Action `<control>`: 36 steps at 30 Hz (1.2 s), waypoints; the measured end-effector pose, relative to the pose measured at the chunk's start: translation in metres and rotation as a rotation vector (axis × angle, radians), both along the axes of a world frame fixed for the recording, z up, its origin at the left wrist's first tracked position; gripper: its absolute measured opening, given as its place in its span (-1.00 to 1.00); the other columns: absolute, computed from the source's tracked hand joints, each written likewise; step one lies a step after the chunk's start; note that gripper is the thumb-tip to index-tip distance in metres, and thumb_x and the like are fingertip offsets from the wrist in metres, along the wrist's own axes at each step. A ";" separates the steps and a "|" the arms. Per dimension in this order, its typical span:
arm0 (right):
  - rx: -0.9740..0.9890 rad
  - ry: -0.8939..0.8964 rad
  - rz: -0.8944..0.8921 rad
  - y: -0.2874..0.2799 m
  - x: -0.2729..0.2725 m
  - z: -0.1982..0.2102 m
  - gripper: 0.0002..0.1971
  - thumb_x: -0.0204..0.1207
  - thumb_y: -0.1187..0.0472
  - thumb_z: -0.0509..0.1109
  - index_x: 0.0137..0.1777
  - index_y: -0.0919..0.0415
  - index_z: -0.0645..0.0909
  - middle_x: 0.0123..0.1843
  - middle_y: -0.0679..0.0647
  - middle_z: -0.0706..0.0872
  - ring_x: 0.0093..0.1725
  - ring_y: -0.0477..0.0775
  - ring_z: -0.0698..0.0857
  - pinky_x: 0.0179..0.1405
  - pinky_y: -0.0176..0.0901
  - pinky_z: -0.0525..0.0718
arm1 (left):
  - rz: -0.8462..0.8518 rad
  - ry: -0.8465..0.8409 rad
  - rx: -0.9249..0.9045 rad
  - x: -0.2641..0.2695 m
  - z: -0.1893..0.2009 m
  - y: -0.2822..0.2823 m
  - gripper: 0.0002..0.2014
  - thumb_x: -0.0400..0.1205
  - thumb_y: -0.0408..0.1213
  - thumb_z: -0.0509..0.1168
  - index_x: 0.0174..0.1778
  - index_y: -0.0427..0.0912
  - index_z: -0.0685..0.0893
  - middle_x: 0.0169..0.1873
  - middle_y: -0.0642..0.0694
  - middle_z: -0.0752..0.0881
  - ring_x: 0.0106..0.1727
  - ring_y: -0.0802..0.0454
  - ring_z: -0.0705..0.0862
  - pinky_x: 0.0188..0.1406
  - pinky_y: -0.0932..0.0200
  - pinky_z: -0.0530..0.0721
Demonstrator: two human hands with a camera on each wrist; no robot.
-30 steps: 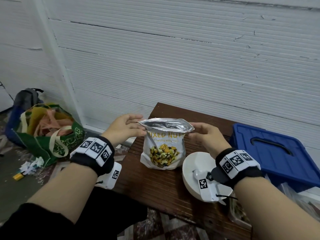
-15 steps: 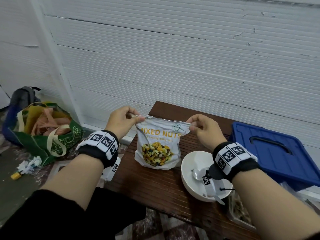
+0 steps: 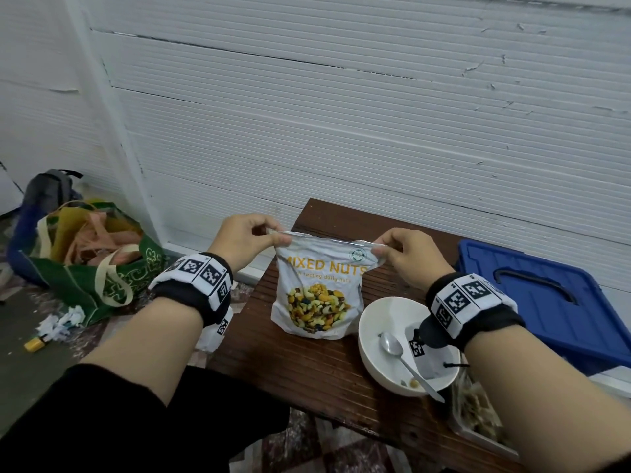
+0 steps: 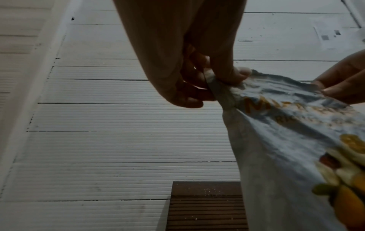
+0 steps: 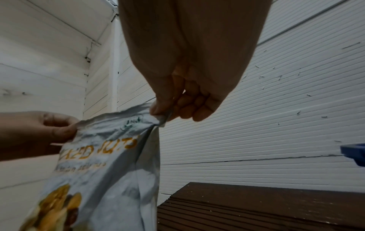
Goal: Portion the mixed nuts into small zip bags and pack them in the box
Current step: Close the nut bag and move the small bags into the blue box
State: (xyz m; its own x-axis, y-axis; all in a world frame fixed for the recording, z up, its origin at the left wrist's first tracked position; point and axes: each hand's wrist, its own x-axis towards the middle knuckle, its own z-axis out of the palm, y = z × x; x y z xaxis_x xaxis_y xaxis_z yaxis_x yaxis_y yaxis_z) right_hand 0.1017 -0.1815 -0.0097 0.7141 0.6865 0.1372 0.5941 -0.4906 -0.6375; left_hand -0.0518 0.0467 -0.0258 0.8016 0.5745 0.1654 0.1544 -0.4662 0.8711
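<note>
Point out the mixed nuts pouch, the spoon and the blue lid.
mixed nuts pouch (image 3: pixel 319 285), head view, front panel below the title.
spoon (image 3: pixel 390 343), head view, on its scoop, inside the bowl.
blue lid (image 3: pixel 532 302), head view, flat top below the handle.

A plain home corner: a ribbed white wall (image 3: pixel 341 131), a wooden table (image 3: pixel 307 370), and a stuffed shopping bag (image 3: pixel 102 268).

Nut pouch (image 3: pixel 319 285) mouth: staying hidden between the pinching hands.
Blue box (image 3: pixel 546 302): running off the right edge.
Tray (image 3: pixel 478 418) contents: blurring beneath the right forearm.

Count: one mixed-nuts pouch (image 3: pixel 319 285), one white bowl (image 3: pixel 382 322), one spoon (image 3: pixel 406 363), one blue lidded box (image 3: pixel 546 302), one green tote (image 3: pixel 85 268), two hands.
</note>
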 end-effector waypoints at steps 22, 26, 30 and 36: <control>-0.142 -0.199 0.117 0.011 -0.008 0.003 -0.86 0.55 0.31 0.39 -0.21 0.14 0.53 -0.27 -0.09 0.49 -0.06 0.05 0.45 -0.16 -0.24 0.23 | -0.190 0.101 0.286 0.016 0.010 -0.017 -0.92 0.52 -0.29 0.49 -0.22 -0.07 0.72 -0.22 0.18 0.66 -0.10 0.25 0.60 -0.07 0.32 0.48; -0.185 -0.280 0.132 0.013 -0.006 -0.003 -0.98 0.59 0.26 0.34 -0.07 0.19 0.58 -0.14 0.04 0.55 -0.04 0.09 0.43 -0.11 -0.21 0.23 | -0.202 0.145 0.340 0.015 0.008 -0.015 -0.93 0.53 -0.08 0.45 -0.22 0.10 0.68 -0.15 0.18 0.68 0.04 0.09 0.63 0.24 -0.05 0.55; -0.155 -0.272 0.161 0.016 -0.007 -0.003 -0.87 0.48 0.00 0.45 -0.13 -0.07 0.53 -0.13 -0.08 0.57 0.00 0.04 0.48 0.06 -0.09 0.39 | -0.240 0.148 0.420 0.015 0.010 -0.022 -0.89 0.43 0.20 0.41 -0.24 0.34 0.66 -0.09 0.28 0.72 0.15 0.19 0.62 0.37 -0.16 0.38; -0.114 -0.273 0.179 0.031 -0.017 -0.004 -0.87 0.51 0.16 0.46 -0.22 0.05 0.57 -0.31 -0.24 0.44 -0.08 -0.04 0.39 0.02 -0.13 0.39 | -0.177 0.119 0.517 0.022 0.010 -0.038 -0.87 0.54 -0.04 0.45 -0.29 0.21 0.64 -0.25 0.29 0.61 0.05 0.23 0.51 0.04 0.18 0.07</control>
